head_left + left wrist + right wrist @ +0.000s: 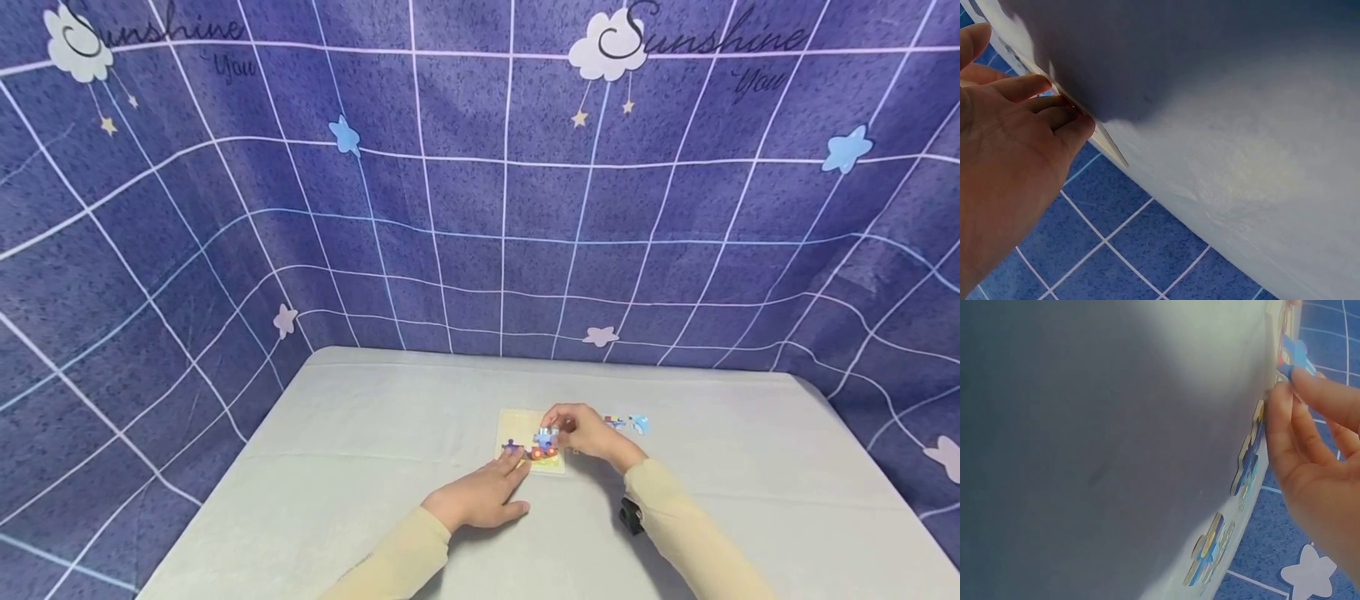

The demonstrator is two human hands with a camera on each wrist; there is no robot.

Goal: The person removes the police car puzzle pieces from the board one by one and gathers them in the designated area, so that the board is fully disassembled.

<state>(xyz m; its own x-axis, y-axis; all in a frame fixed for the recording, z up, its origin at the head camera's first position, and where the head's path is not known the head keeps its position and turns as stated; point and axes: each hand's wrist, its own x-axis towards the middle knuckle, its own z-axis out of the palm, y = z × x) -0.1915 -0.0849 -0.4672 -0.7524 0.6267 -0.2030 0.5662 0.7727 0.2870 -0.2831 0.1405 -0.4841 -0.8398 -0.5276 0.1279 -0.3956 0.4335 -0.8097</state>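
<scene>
A thin cream puzzle board (516, 419) lies flat on the table, with colourful jigsaw pieces on its lower part, one showing orange-red wheels (543, 453). My left hand (480, 497) rests on the board's lower left with fingers stretched out, the fingertips at a dark purple piece (512, 446). Over the board's right side, my right hand (588, 429) pinches a light-blue puzzle piece (1298, 353) between thumb and fingers. In the left wrist view the board's edge (1110, 147) shows beneath the fingers, whose tips hide most of the pieces.
Several loose puzzle pieces (637, 423) lie to the right of the board, partly behind my right hand; the right wrist view shows them (1210, 550) along the white tabletop (360, 467). A blue gridded cloth (465, 192) hangs behind and beside the table.
</scene>
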